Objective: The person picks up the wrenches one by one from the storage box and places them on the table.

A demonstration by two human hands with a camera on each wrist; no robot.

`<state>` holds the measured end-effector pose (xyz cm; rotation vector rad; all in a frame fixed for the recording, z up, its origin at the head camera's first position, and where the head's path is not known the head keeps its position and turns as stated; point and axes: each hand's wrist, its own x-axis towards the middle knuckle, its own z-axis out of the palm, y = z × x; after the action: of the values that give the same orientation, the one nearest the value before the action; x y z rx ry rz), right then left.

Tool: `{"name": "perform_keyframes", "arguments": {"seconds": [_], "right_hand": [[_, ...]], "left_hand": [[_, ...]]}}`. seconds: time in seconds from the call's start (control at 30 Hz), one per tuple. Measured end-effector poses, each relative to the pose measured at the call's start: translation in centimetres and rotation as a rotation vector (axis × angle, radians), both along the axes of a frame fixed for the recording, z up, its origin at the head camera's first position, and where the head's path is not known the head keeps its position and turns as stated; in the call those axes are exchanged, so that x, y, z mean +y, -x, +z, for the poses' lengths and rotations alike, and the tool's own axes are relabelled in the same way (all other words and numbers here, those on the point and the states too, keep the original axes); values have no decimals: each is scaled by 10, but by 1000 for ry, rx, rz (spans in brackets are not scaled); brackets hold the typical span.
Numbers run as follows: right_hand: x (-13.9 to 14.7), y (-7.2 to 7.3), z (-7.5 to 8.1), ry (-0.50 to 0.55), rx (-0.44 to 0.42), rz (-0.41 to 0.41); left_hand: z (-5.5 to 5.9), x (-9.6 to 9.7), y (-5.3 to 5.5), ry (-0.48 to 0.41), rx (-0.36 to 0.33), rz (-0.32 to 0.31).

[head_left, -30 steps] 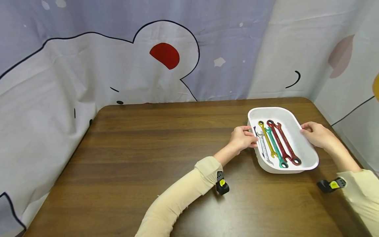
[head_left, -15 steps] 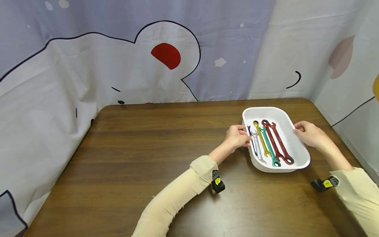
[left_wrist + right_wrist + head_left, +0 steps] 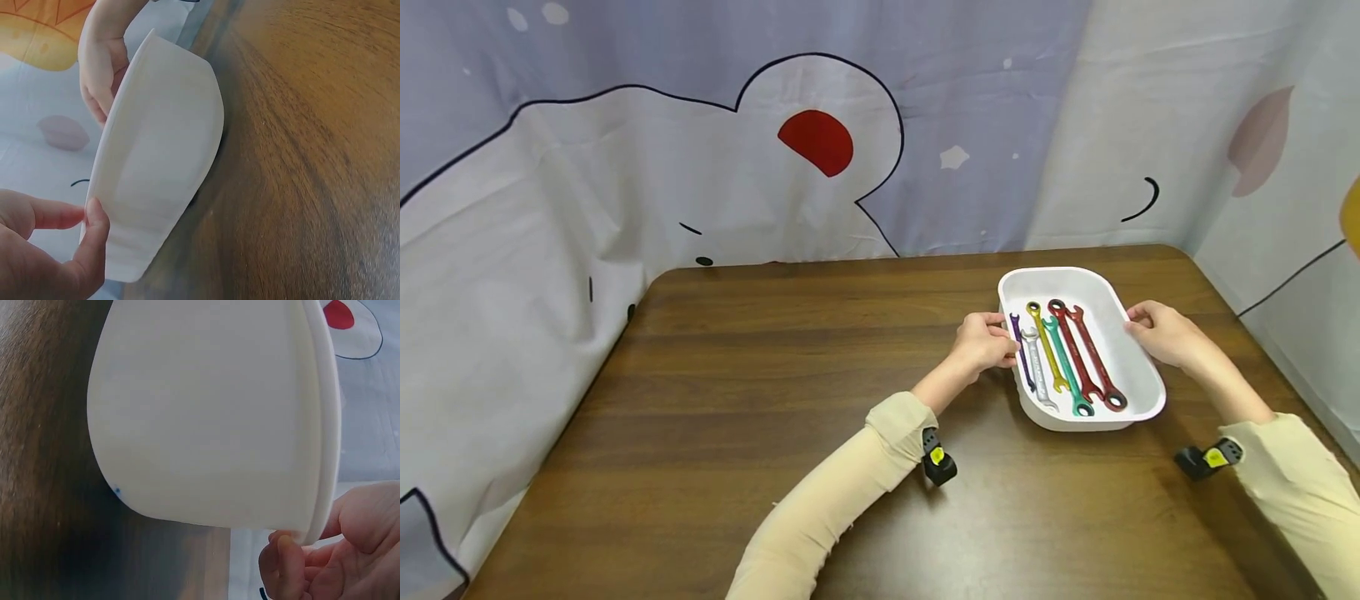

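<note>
A white plastic tray point(image 3: 1131, 367) with rounded corners stands at the right of the table. Inside lie several wrenches side by side: a purple wrench point(image 3: 1022, 354), a silver wrench point(image 3: 1037, 371), a yellow wrench point(image 3: 1048, 346), a green wrench point(image 3: 1069, 367) and two red wrenches, one of them the outer red wrench point(image 3: 1099, 360). My left hand point(image 3: 981, 343) pinches the tray's left rim between thumb and fingers, as the left wrist view also shows. On the opposite rim, my right hand point(image 3: 1167, 335) pinches the edge; its fingertips wrap the rim in the right wrist view.
The brown wooden table point(image 3: 760, 400) spreads left and front of the tray. Behind it and along the right side hangs a printed curtain point(image 3: 700, 183). Each sleeve cuff carries a small black wrist camera, such as the left camera point(image 3: 938, 460).
Both hands have moved the tray leftward across the table in steady steps, with the wrenches riding inside it. The grip on both rims stays the same.
</note>
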<state>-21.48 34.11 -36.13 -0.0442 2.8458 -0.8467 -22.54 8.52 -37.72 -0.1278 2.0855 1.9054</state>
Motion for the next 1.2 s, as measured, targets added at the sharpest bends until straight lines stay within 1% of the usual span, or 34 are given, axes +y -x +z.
{"name": "perform_keyframes", "arguments": {"seconds": [0.13,0.37,0.67,0.87,1.03,1.13,1.2], "right_hand": [[-3,1,0,9,3,1],[-8,2,0,31,-3,-3],[-11,6,-3,37,-1,3],[-13,7,-3,23,12,0],[-15,7,-2,23,5,-2],[-15,7,-1,47,-7,4],[-14,7,-1,80,-22,9]], "left_hand": [[2,-3,1,-1,3,-4],[1,-7,3,-2,10,-8],[0,-11,5,30,12,7],[0,-13,5,47,17,14],[0,-14,4,73,18,19],[0,-14,4,82,19,17],[1,-15,3,81,21,19]]}}
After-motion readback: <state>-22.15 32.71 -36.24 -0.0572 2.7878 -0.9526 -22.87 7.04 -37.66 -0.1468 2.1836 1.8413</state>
